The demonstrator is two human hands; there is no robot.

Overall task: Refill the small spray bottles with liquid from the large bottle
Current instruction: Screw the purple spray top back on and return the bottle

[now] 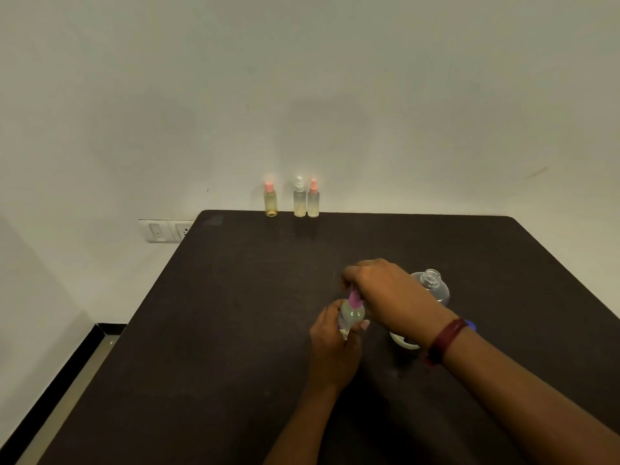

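My left hand point(332, 347) grips the body of a small clear spray bottle point(350, 315) above the dark table point(235, 313). My right hand point(379, 283) reaches over it and pinches its pink spray top point(354, 298). Behind my right wrist stands the large clear bottle point(432, 285), upright with its neck uncapped; my forearm hides its lower part. Three more small spray bottles stand at the table's far edge against the wall: one with a pink top point(270, 200), one with a white top point(299, 198) and another with a pink top point(313, 198).
A white round object point(404, 342), partly hidden, lies under my right wrist. A wall socket plate point(164, 230) sits left of the table's far corner. The table's left edge drops to the floor.
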